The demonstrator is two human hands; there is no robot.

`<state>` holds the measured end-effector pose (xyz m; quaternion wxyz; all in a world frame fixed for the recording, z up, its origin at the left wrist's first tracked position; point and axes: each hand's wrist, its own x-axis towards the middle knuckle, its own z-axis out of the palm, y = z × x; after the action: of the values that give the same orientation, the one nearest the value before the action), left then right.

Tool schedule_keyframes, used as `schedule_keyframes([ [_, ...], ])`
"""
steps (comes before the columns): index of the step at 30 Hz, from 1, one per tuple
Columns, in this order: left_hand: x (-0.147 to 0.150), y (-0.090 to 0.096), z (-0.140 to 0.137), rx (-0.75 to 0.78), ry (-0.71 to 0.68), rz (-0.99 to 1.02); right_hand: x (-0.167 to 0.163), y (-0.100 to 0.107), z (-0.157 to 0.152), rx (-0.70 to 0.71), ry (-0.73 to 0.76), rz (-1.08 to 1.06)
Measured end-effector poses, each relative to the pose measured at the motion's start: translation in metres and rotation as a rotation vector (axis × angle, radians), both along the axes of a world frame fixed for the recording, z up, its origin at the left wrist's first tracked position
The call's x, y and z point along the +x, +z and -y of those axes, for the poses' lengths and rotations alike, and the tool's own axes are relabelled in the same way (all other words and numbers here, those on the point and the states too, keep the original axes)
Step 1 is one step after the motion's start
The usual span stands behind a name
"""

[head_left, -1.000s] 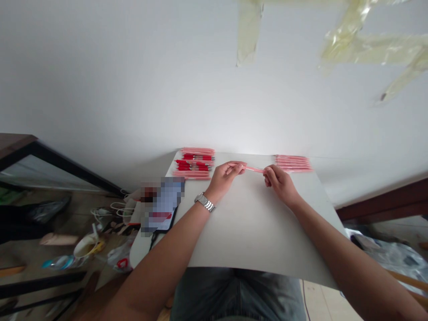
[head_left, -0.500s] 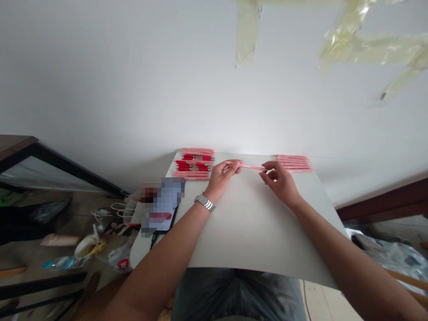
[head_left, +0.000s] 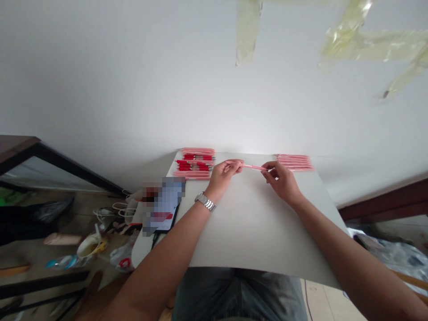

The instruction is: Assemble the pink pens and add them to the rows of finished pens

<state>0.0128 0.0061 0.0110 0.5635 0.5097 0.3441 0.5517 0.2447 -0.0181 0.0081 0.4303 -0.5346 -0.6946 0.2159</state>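
Above the white table, a slim pink pen (head_left: 252,167) with a small pale label is held level between my hands. My left hand (head_left: 225,173), a metal watch on its wrist, is closed round the pen's left end, which the fingers partly hide. At the other end, my right hand (head_left: 279,180) pinches the tip between thumb and fingertips. Left of my left hand lie red pens (head_left: 194,166) in small groups, with similar pink pens (head_left: 192,175) in front of and behind them. A row of pink pens (head_left: 294,162) rests beyond my right hand.
A phone (head_left: 165,209), partly blurred out, lies at the left edge of the white table (head_left: 254,232). The wall (head_left: 214,89) stands right behind the table. On the floor at left are a cup (head_left: 88,246), a plastic bottle (head_left: 63,262) and cables.
My right thumb and fingertips have closed onto the pen's right end, shifting slightly right. My left hand keeps its grip almost in place. The pens on the table have not moved.
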Motion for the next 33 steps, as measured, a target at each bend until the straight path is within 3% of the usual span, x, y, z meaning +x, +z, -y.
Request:
schedule_keyframes([
  [16, 0.000, -0.003, 0.000, 0.003, -0.021, 0.005, -0.001, 0.004, 0.005, -0.033, 0.106, -0.056],
  [33, 0.002, -0.005, 0.000, -0.033, 0.028, 0.035, -0.001, -0.009, -0.001, -0.053, 0.044, -0.094],
])
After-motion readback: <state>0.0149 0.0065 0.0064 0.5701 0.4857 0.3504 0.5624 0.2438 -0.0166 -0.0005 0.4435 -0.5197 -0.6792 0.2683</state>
